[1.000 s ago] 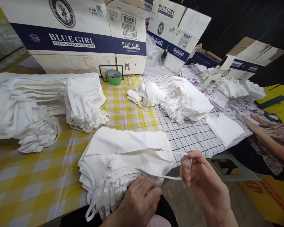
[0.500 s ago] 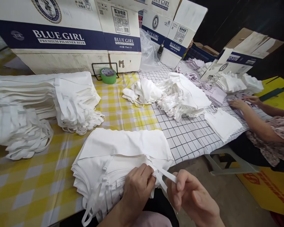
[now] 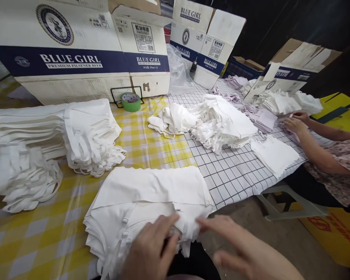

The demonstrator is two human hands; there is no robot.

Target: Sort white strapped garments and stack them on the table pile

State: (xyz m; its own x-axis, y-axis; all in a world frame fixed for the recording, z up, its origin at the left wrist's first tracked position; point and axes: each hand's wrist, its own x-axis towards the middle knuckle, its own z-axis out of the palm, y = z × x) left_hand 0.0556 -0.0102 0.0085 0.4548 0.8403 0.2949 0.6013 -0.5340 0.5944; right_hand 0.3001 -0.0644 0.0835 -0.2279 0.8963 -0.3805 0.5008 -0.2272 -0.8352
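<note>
In front of me a stack of white strappy camisole tops (image 3: 151, 184) lies flat at the table edge, their straps hanging toward me. My left hand (image 3: 151, 247) rests over the near edge of the stack, thumb and fingers apart, somewhat blurred. To its right, my right hand (image 3: 239, 243) has its index finger stretched out against the bunched white straps (image 3: 189, 229) of the top piece, with the thumb well away from it. Motion blur hides the exact contact of the fingertips.
Taller piles of white tops (image 3: 84, 132) stand at left, and another white pile (image 3: 224, 120) lies on the grid cloth. Behind are beer cartons (image 3: 76, 58), green tape (image 3: 130, 102) and a screwdriver-like tool (image 3: 193, 70). A co-worker's hands (image 3: 294, 122) handle fabric at right.
Both hands have let go of the thin strap that was stretched between them. The fingers have spread, and the straps now sit bunched at the stack's right front. My view has tilted slightly upward.
</note>
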